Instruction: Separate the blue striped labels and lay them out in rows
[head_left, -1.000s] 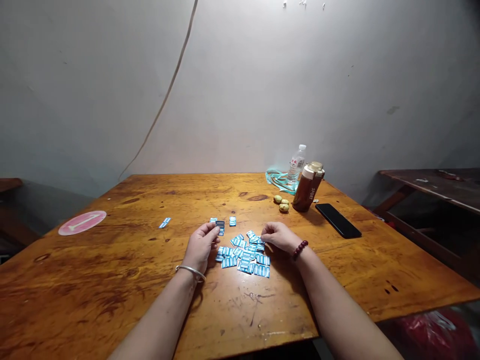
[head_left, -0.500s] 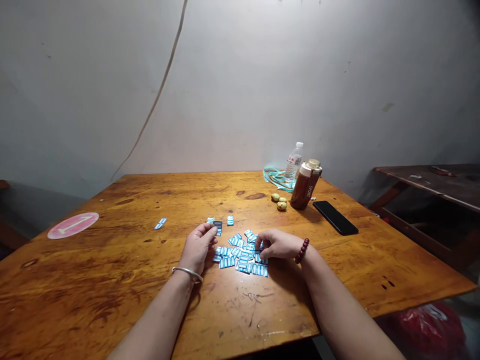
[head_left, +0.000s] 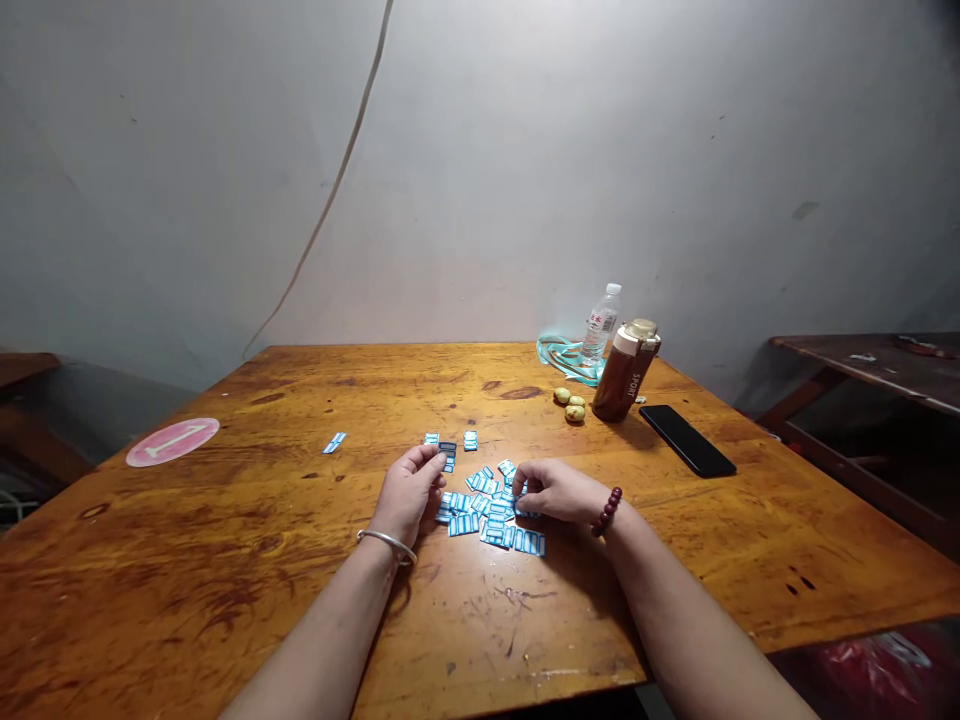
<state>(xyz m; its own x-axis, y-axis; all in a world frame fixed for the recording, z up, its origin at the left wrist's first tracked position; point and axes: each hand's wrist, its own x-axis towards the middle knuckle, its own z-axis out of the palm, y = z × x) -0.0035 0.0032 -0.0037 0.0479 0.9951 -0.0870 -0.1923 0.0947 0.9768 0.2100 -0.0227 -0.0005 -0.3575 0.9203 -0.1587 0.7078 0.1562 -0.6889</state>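
Across the worktop [head_left: 247, 560], a pile of blue-and-white cards [head_left: 484, 515] lies at the centre. The right hand [head_left: 551, 490] reaches in from four o'clock, its grip unclear; at the pile's ten o'clock, the left hand [head_left: 410, 488] pinches one card [head_left: 448, 450].

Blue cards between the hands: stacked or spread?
Spread: the blue cards lie at different angles, loosely overlapping, between the left hand and the right hand.
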